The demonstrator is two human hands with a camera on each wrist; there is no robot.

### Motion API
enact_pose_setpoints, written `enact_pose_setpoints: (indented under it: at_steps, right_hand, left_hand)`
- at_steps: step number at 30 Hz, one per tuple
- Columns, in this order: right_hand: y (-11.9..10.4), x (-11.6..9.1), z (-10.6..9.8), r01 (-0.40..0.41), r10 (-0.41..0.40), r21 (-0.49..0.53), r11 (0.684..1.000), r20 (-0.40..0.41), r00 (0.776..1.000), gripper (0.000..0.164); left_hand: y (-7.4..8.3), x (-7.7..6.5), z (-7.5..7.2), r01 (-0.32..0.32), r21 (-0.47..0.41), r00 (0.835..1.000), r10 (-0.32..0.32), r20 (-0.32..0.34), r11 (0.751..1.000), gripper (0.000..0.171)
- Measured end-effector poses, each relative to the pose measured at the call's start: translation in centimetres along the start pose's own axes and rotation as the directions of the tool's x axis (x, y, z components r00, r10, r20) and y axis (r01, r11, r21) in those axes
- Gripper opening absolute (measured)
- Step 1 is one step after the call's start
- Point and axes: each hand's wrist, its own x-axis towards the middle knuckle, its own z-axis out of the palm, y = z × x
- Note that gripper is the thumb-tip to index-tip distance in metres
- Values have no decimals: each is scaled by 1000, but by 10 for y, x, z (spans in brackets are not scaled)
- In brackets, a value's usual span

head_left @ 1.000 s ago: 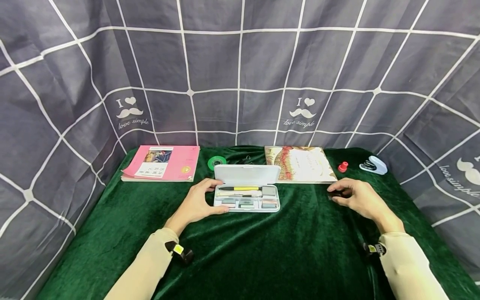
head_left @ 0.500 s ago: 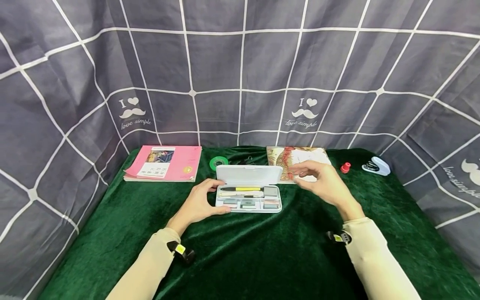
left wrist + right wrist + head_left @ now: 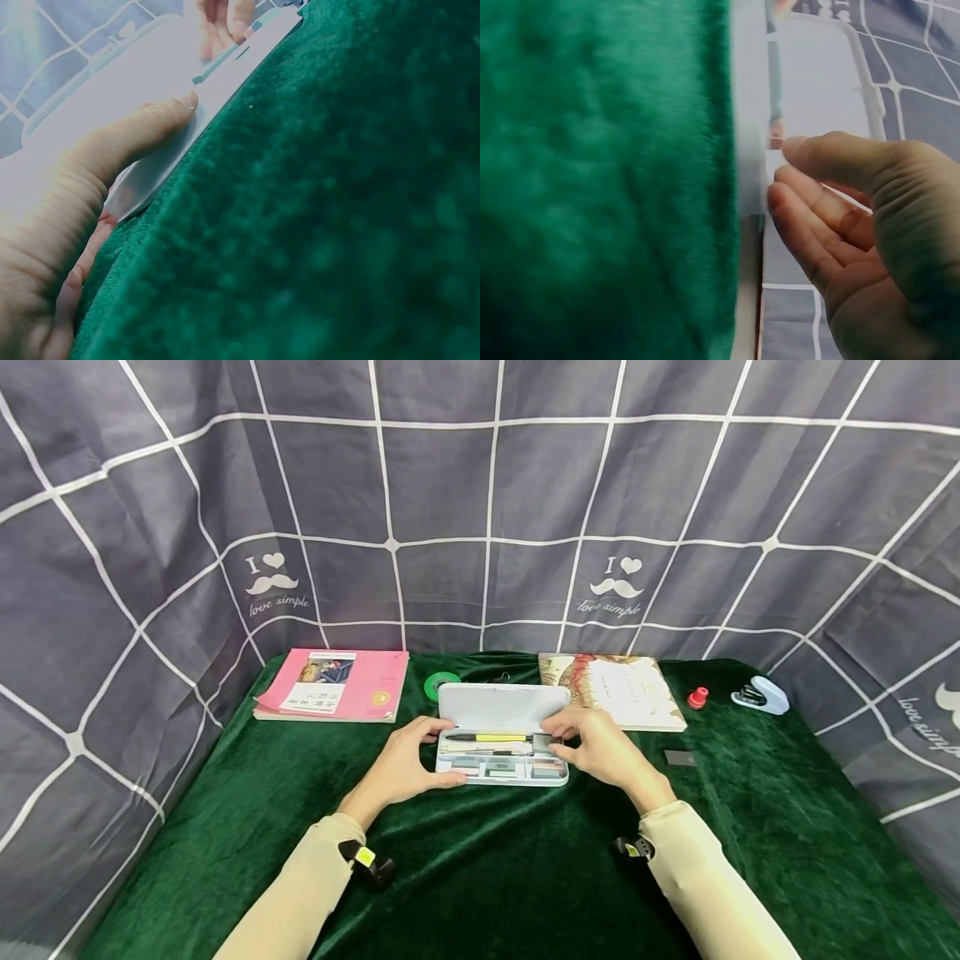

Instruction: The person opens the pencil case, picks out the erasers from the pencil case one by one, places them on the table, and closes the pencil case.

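A white pencil case (image 3: 504, 781) lies with its lid raised in the head view. Gripping its left end is my left hand (image 3: 408, 762), thumb at the front edge and fingers at the back. My right hand (image 3: 600, 747) is at the case's right end, thumb and fingers on either side of a grey block (image 3: 545, 743) in the rear compartment. In the right wrist view, the fingertips (image 3: 780, 191) hide their contact. A yellow-and-black pen (image 3: 491, 738) lies along the back of the case; several small pieces fill the front compartments.
On the green cloth (image 3: 480, 877) lie a pink book (image 3: 375, 677) at left, green tape (image 3: 433, 683), a pale patterned book (image 3: 630, 693), a red stamp-like piece (image 3: 697, 697) and a white-and-black gadget (image 3: 761, 695). A dark flat block (image 3: 681, 758) lies right of my right hand.
My right hand has let go of the dark block at right and moved left to the grey block in the pencil case. The left hand keeps its grip on the case.
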Motion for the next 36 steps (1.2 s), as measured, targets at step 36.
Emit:
enact_pose_setpoints:
  at_steps: [36]
  right_hand:
    - [-6,6,8,142,-115,-305,942,105,988,22]
  left_hand:
    - [-1,0,1,3,0,1000,-3,0,1000,82]
